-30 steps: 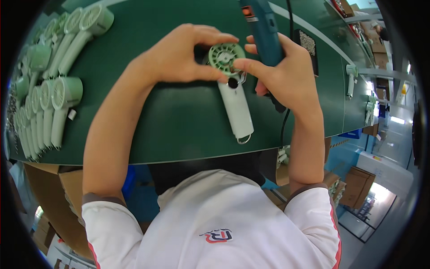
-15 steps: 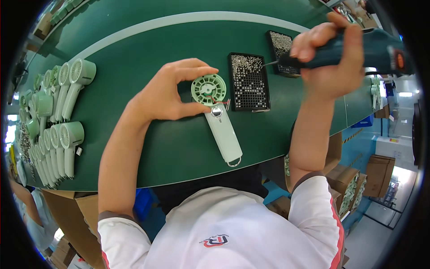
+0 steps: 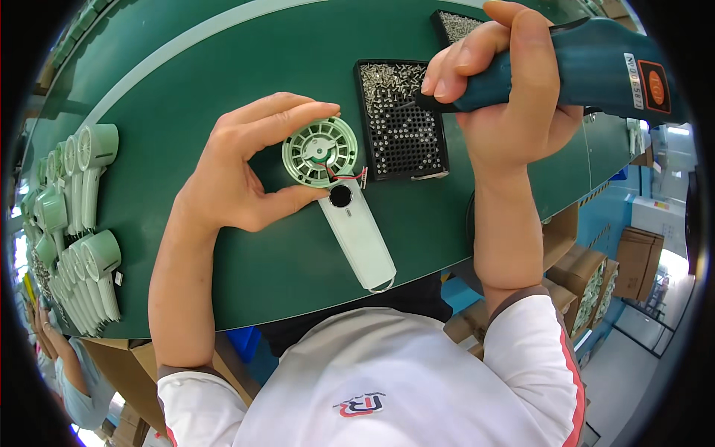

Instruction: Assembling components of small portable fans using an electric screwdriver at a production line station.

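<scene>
A pale green handheld fan (image 3: 359,237) lies on the green table with its round head open, showing the hub and red wires. My left hand (image 3: 249,160) curls round the fan head, thumb and fingers closed on its rim. In my right hand (image 3: 521,86) is a dark teal electric screwdriver (image 3: 607,71), held nearly level. Its bit points left over a black screw tray (image 3: 406,123), which has loose silver screws at the far end and screws standing in its holes. Whether the tip touches a screw I cannot tell.
A second black screw tray (image 3: 456,26) stands behind. Several assembled green fans (image 3: 98,145) stand in rows at the left. Cardboard boxes (image 3: 581,276) are below the table at right. Another person (image 3: 78,376) is at the lower left.
My right hand has brought the screwdriver left, over the nearer tray. The left hand still grips the fan head. The whole view has shifted a little.
</scene>
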Demonstrator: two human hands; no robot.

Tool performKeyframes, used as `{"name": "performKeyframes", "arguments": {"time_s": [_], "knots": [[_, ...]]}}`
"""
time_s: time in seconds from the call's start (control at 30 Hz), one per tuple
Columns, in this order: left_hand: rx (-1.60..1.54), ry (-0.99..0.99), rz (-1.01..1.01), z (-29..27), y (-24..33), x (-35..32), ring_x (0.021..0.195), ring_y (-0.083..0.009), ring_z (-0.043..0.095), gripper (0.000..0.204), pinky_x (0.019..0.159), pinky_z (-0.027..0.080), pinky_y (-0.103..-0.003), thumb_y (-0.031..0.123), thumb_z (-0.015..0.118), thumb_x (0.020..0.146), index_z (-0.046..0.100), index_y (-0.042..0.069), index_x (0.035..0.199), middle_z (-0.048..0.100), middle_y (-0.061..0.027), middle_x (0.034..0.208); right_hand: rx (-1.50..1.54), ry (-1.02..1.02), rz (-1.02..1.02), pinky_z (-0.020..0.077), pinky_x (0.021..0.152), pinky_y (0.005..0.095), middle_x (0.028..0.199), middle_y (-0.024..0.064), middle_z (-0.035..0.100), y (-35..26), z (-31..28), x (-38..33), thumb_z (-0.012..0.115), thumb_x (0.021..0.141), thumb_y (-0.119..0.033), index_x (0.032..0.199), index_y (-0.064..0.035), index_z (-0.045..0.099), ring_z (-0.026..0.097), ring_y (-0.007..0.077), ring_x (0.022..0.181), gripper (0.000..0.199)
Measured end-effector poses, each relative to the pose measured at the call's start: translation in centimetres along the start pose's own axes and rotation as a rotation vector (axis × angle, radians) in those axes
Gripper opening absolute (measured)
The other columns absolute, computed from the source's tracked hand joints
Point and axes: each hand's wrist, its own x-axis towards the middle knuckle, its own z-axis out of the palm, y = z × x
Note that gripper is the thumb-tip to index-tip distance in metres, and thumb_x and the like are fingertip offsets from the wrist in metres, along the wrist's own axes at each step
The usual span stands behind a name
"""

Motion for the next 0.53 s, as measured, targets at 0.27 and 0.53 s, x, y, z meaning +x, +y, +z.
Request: {"name": "performKeyframes", "arguments": {"time_s": [0.27,0.53], "knots": [[0.02,-0.048,-0.042,-0.4,0.0,-0.4,0.105,-0.0306,0.07,0.073,0.094,0.054,-0.038,0.014,0.085,0.065,0.065,-0.006,0.132,0.071,-0.02,0.12,-1.236,0.556,0.216,0.0516,0.047,0.0355,0.065,0.011,0.058,-0.5,4.1,-0.2,0.058,0.102,-0.018,0.103,0.0082,0.061,0.054,0.0196,0.044,0.027],[0.036,-0.049,-0.045,-0.5,0.2,-0.5,0.105,-0.032,0.07,0.072,0.095,0.053,-0.038,0.017,0.085,0.066,0.065,-0.005,0.132,0.071,-0.0189,0.121,-1.217,0.552,0.248,0.0519,0.046,0.0363,0.066,0.0113,0.059,-0.6,3.3,-0.1,0.062,0.101,-0.02,0.105,0.0075,0.062,0.054,0.0197,0.044,0.028]]}}
